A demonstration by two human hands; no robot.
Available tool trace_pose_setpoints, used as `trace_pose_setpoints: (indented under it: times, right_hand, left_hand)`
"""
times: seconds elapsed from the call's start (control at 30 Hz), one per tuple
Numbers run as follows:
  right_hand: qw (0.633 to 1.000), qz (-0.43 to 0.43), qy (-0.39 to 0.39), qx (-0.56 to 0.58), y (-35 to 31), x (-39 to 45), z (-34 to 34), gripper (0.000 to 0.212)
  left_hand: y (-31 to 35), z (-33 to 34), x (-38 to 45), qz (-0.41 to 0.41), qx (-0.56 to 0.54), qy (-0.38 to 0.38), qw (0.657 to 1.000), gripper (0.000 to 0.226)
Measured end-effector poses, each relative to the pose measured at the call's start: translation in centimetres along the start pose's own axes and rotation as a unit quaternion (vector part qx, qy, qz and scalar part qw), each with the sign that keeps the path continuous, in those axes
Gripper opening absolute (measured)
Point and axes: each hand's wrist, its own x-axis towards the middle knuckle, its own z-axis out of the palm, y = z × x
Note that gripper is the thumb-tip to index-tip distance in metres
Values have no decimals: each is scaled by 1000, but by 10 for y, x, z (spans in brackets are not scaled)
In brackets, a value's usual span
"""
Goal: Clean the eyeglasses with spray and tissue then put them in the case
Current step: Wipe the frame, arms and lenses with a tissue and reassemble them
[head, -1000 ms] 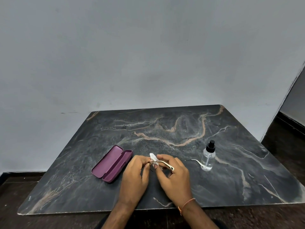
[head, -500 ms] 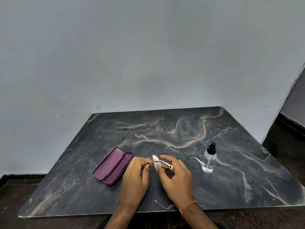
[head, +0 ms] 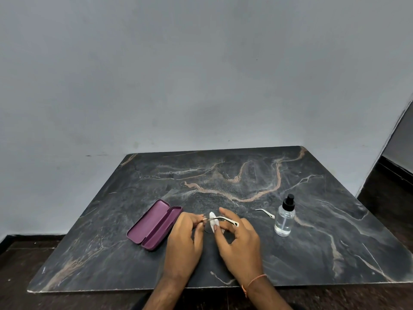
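- Left hand (head: 185, 236) is pinched shut on one end of the eyeglasses (head: 220, 219), holding the frame just above the marble table (head: 312, 253).
- Right hand (head: 237, 238) has a small folded tissue (head: 213, 221) squeezed between thumb and fingers, right on the lens area between the two hands. Looks like the wiping step.
- The lens itself is basically invisible here, so no telling how clean it is.
- Best bet for this bit: left hand grips the frame, not the glass, while the tissue rubs both faces with light pressure so the thin frame doesn't flex.
- One temple tip (head: 266, 213) pokes out past the right hand, toward the spray bottle (head: 285, 217) standing further right.
- Purple case (head: 154, 224) lies open just left of the left hand, empty and ready.
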Motion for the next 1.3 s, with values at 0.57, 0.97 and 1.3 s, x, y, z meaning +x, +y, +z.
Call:
trace_pose_setpoints:
  times: [0.57, 0.97, 1.3]
  right_hand:
    - [998, -31, -42, 20, 1, 0, 1, 42]
    - [997, 9, -44, 64, -2, 3, -2, 40]
    - [994, 30, -36, 98, 1, 7, 0, 13]
  left_hand:
    - [0, 2, 0, 14, 0, -24, 1000, 20]
    - [-3, 2, -1, 37, -9, -38, 999, 20]
    - [-6, 1, 2, 104, 2, -12, 994, 19]
